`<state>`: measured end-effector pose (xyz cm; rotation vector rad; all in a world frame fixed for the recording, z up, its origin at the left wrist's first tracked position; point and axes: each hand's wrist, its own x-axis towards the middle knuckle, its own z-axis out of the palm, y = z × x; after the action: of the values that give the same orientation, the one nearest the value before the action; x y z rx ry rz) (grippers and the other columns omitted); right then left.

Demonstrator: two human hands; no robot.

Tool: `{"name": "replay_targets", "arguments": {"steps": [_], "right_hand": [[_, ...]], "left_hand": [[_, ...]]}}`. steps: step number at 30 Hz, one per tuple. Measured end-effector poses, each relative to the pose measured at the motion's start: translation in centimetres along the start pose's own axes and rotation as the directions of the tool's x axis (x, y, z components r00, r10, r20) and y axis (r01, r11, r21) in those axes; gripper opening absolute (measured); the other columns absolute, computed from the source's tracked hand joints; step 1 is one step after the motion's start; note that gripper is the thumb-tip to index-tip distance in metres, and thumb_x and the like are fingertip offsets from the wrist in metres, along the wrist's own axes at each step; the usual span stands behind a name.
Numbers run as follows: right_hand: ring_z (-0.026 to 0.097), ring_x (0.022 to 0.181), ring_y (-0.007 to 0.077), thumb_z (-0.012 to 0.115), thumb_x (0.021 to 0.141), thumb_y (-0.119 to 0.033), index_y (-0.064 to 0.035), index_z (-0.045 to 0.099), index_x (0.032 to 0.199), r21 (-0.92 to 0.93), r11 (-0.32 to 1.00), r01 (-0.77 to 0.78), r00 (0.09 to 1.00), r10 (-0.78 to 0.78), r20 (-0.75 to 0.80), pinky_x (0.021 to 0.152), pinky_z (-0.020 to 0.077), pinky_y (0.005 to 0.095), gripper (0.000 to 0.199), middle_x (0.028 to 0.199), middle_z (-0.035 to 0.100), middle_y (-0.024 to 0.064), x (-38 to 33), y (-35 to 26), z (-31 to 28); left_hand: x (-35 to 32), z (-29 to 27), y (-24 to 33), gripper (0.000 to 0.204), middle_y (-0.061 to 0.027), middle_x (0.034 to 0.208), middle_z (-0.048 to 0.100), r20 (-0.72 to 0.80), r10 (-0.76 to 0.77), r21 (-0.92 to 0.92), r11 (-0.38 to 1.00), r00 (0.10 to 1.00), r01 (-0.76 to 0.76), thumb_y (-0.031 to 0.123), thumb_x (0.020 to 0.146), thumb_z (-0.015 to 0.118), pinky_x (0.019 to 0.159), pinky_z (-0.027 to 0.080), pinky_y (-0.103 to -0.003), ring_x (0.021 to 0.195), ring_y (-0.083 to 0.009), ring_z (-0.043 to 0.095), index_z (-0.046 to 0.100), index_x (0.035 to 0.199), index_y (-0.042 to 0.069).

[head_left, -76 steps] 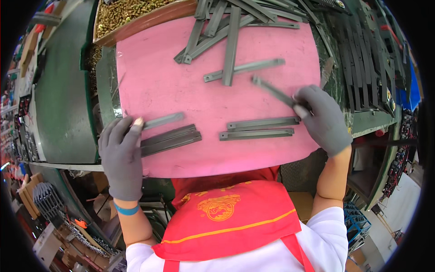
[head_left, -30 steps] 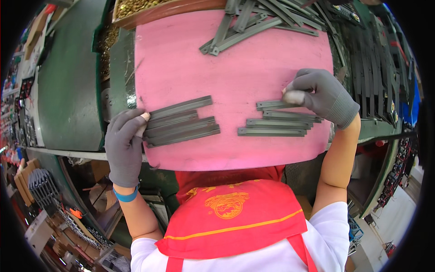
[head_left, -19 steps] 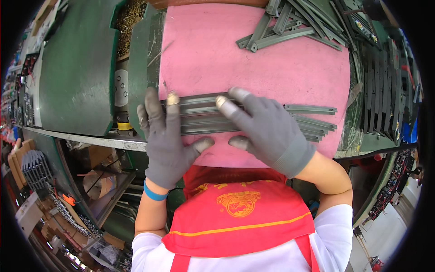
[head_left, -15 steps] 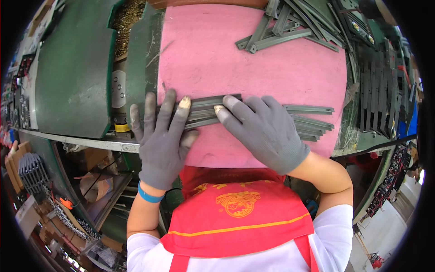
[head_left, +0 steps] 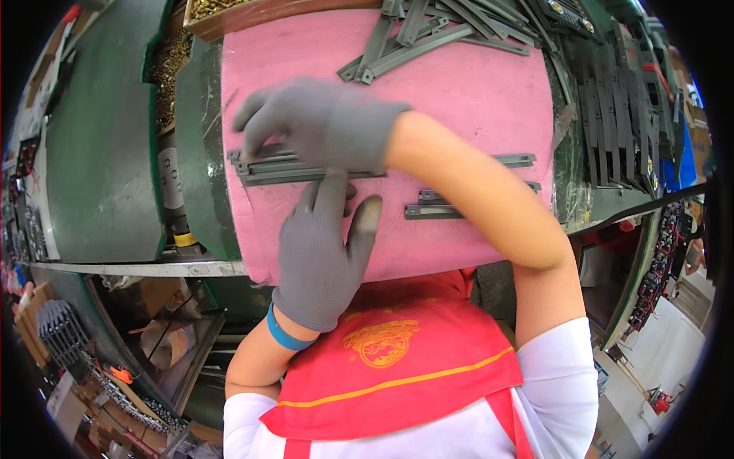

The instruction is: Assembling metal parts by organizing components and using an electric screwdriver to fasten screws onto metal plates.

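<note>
Several dark grey metal strips [head_left: 306, 177] lie side by side on a pink mat [head_left: 474, 249]. My left hand [head_left: 321, 249], in a grey glove, is on the near side of this group. Its index fingertip touches the strips' near edge and its thumb stands apart, so the hand is open. Reaching across from the right, my gloved right hand [head_left: 317, 122] hovers over the group's left part. Its fingers curl down and are smeared by motion; whether they grip a strip is hidden. More strips [head_left: 434, 214] rest to the right, partly under my right forearm.
At the far edge lies a loose pile of strips [head_left: 424, 50]. Brass-coloured small parts fill a wooden tray [head_left: 260, 17] and a trough [head_left: 170, 84] on the left. Dark strips [head_left: 612, 130] stand in a row at the right. A green mat [head_left: 99, 145] covers the left bench.
My right hand has swung left and away from me, over the strips' left ends. The left hand has moved right and nearer, off the strips' tops. The view has shifted right.
</note>
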<state>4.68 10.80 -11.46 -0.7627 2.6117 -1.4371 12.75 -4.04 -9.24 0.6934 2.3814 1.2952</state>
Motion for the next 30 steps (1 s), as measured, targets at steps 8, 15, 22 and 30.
{"name": "replay_targets", "arguments": {"steps": [8,15,22,30], "right_hand": [[0.064,0.089,0.0342,0.061,0.084,-0.003,-0.0080,0.070,0.105,-0.197,0.948,-0.249,0.953,0.205,-0.221,0.077,0.0518,0.0444,0.024,0.097,0.067,0.0130,-10.0,-2.3,-3.3],[0.064,0.093,0.0326,0.062,0.083,-0.002,-0.0081,0.070,0.107,-0.333,0.905,-0.266,0.952,0.193,-0.238,0.080,0.0514,0.0429,0.026,0.107,0.065,0.0120,-9.9,-3.1,-1.4],[0.061,0.092,0.0310,0.067,0.082,-0.004,-0.0087,0.072,0.106,-0.317,0.867,-0.385,0.896,0.269,-0.353,0.080,0.0498,0.0394,0.025,0.098,0.065,0.0112,-14.1,-3.4,-6.6],[0.062,0.090,0.0306,0.074,0.080,-0.009,-0.0065,0.072,0.100,-0.250,0.702,-0.667,0.733,0.559,-0.387,0.080,0.0485,0.0396,0.020,0.092,0.065,0.0104,-22.2,-5.8,-7.6]], "left_hand": [[-0.3,-4.2,-5.1,0.055,-0.0142,0.155,0.039,0.047,0.208,0.709,0.682,0.977,-0.180,0.050,0.098,0.049,0.120,0.013,-0.053,0.145,-0.0401,0.031,0.056,0.140,0.015],[-2.5,-3.6,-4.8,0.049,-0.0127,0.148,0.048,0.120,0.212,0.713,0.661,0.970,-0.233,0.036,0.096,0.056,0.118,0.023,-0.054,0.140,-0.0354,0.040,0.055,0.137,0.009],[-2.0,-3.9,-3.5,0.040,-0.0139,0.130,0.058,0.061,0.264,0.713,0.663,0.963,-0.227,0.033,0.094,0.061,0.111,0.032,-0.049,0.123,-0.0346,0.052,0.062,0.125,0.008],[1.9,-1.9,-1.1,0.061,-0.0212,0.155,0.037,0.029,0.271,0.746,0.635,0.962,-0.202,0.047,0.097,0.054,0.118,0.020,-0.056,0.143,-0.0467,0.031,0.050,0.143,0.006]]}}
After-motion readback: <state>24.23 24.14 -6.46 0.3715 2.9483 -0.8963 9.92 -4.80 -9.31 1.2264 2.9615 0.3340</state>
